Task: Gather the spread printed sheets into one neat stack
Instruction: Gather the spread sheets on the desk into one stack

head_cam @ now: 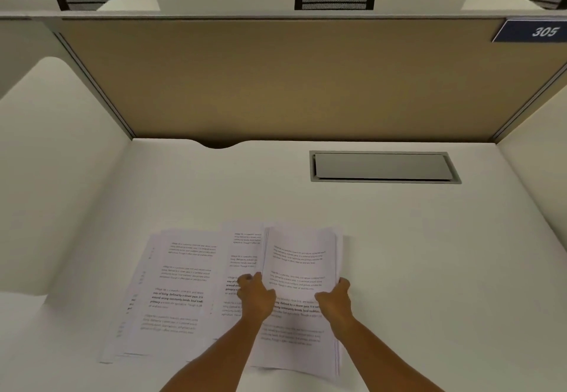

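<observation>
So the clearest thing to read here is "305" in white slanted digits on a dark blue plate [530,31], stuck at the top right corner of the tan partition panel [276,78]. The printed sheets [184,287] on the desk carry short paragraphs of small text, mostly too blurry to make out. A bold bit on the right-hand sheet [299,269] looks like "Defined by a slower pace" and "strong community bonds, local traditions". The same paragraph seems repeated down each page. Nothing else is legible.
</observation>
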`<action>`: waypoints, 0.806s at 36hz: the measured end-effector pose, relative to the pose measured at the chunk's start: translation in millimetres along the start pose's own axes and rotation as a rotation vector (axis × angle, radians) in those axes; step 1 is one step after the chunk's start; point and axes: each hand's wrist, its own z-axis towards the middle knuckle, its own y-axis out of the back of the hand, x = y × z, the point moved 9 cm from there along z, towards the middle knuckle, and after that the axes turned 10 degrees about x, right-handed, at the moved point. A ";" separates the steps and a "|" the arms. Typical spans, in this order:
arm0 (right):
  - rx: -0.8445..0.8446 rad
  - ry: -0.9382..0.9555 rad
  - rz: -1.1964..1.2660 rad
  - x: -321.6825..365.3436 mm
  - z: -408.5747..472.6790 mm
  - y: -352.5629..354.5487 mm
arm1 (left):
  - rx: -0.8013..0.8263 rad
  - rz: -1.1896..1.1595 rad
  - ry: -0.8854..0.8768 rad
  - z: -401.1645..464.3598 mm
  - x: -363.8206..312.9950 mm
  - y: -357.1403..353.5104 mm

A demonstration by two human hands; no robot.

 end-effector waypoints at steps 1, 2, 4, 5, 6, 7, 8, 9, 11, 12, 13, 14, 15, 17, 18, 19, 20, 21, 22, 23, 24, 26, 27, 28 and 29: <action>-0.003 -0.003 0.011 -2.1 0.8 0.2 | 0.009 -0.019 -0.009 3.5 2.1 -0.4; 0.001 -0.002 0.016 -3.2 1.0 -0.2 | 0.017 -0.034 -0.018 5.8 3.3 -0.5; 0.023 0.014 0.006 -4.3 2.7 -1.7 | 0.012 -0.057 -0.039 0.9 1.2 3.4; 0.044 0.030 0.005 -2.5 1.5 -3.1 | 0.005 -0.070 -0.052 -1.8 0.4 4.7; 0.059 0.047 0.012 -0.3 -1.2 -3.8 | -0.001 -0.081 -0.064 -6.3 -2.3 6.4; 0.069 0.063 0.018 2.7 -4.9 -4.0 | -0.011 -0.103 -0.086 -9.6 -4.6 6.9; 0.077 0.080 0.022 6.1 -8.4 -4.0 | -0.013 -0.164 -0.105 -11.4 -4.5 7.0; 0.085 0.102 0.025 9.3 -10.9 -4.0 | -0.008 -0.259 -0.132 -13.1 -4.9 6.5; 0.087 0.133 0.028 13.5 -15.0 -2.6 | 0.006 -0.432 -0.154 -18.6 -3.8 8.3; 0.093 0.155 0.032 16.6 -17.4 -2.2 | 0.010 -0.489 -0.161 -21.9 -3.6 10.7; 0.103 0.181 0.042 20.6 -19.9 -2.3 | 0.010 -0.540 -0.183 -25.0 -4.8 13.9; 0.113 0.213 0.054 26.1 -24.4 -1.9 | 0.004 -0.580 -0.212 -29.3 -7.7 18.7; 0.121 0.248 0.068 32.5 -29.8 -1.2 | -0.006 -0.610 -0.252 -33.4 -11.1 24.3; 0.135 0.330 0.101 48.2 -41.6 0.3 | -0.009 -0.640 -0.353 -44.3 -20.8 36.5; 0.141 0.368 0.112 55.3 -46.2 1.7 | 0.004 -0.658 -0.397 -51.3 -26.2 42.4; 0.146 0.397 0.115 61.6 -49.6 3.7 | 0.018 -0.697 -0.434 -57.2 -30.3 48.4; 0.150 0.424 0.115 68.1 -53.3 5.7 | 0.017 -0.708 -0.458 -61.6 -33.5 55.6; 0.155 0.449 0.117 74.9 -56.8 7.8 | 0.001 -0.721 -0.477 -64.5 -36.2 63.3; 0.160 0.473 0.121 80.9 -59.7 10.1 | -0.024 -0.711 -0.478 -65.5 -36.8 70.6; 0.163 0.494 0.127 86.7 -62.2 12.2 | -0.046 -0.716 -0.473 -65.6 -36.5 77.1; 0.167 0.513 0.130 92.3 -63.9 14.0 | -0.067 -0.724 -0.463 -65.6 -35.7 83.2; 0.169 0.542 0.118 101.0 -66.4 16.2 | -0.093 -0.757 -0.464 -66.9 -35.8 92.6; 0.170 0.555 0.104 104.2 -67.3 16.7 | -0.098 -0.769 -0.471 -67.4 -35.9 95.2; 0.173 0.567 0.093 105.9 -67.8 16.8 | -0.101 -0.769 -0.474 -68.0 -35.3 96.6; 0.179 0.576 0.089 106.8 -68.8 16.7 | -0.099 -0.772 -0.474 -68.6 -34.0 96.7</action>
